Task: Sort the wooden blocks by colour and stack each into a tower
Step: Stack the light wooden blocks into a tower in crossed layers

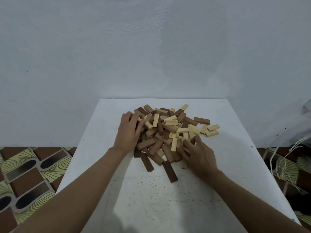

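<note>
Item: pile of wooden blocks point(165, 133), loose and unsorted, on the far half of a white worktop point(151, 199) set against a pale wall point(151, 47).
Colours: dark brown, mid brown and pale cream, mixed through the heap and lying at all angles, some on top of others.
Outliers: one dark brown block point(170, 172) at the near edge of the heap, pointing toward the person; two pale blocks point(212, 130) side by side just off the right edge.
Left hand point(128, 132): laid on the left side of the heap, fingers point(130, 116) bent over the blocks, thumb stretched away from them toward a pale piece. Cannot tell whether a block is clasped.
Right hand point(197, 154): on the near right side of the heap, fingers spread apart and bent, tips resting among the blocks.
Surroundings: patterned floor tiles point(25, 174) either side of the worktop; pale string point(273, 158) trailing at right.
</note>
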### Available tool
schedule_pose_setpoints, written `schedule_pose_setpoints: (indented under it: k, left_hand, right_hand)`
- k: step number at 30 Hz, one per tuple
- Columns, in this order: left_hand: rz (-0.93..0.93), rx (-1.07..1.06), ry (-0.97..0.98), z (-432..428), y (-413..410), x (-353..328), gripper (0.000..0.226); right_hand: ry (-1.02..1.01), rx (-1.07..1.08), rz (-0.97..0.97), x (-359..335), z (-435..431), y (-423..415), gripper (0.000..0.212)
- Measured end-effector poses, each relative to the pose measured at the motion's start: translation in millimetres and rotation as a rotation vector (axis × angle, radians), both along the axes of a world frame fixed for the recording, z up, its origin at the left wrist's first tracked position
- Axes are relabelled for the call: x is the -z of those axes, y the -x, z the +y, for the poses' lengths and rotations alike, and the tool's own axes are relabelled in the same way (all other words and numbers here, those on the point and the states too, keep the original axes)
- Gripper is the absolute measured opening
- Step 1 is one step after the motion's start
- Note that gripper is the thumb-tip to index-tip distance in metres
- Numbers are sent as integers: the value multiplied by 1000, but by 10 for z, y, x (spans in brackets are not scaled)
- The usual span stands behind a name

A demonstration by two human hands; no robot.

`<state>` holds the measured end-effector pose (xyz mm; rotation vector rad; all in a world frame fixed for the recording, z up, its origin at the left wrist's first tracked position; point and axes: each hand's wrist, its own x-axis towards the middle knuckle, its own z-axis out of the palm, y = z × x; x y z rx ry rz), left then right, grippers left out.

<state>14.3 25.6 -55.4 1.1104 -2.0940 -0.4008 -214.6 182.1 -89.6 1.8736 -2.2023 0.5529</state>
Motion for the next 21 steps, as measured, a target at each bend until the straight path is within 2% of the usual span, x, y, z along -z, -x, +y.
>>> schedule_pose_setpoints:
  k: [5,9,11,14,15,17,19,21]
  left_hand:
    - [-126,123,-55,-64,186,144,35]
    - [-88,137,-46,13,87,116,34]
    - [-84,137,0,103,14,32,32]
    - [-135,169,41,297,-132,-25,29]
    - [-169,193,53,361,-184,-10,35]
    - [-262,243,31,486,-287,50,60]
    - [-344,258,-23,567,-358,94,93]
    - [-411,270,-41,588,-389,99,113]
  right_hand:
    - [133,-11,-83,-101,-168,13,39]
    - [293,-121,-232,-467,-558,-204,36]
    - [248,-222,-210,-592,-745,-326,33]
    - [33,-342,-83,-534,-894,-435,39]
    - [-19,-365,-31,-481,-897,-438,42]
    - [-15,-379,-7,-405,-810,-428,46]
    - [33,-337,-64,-403,-612,-387,51]
    - [-9,-298,-110,-408,-318,-331,64]
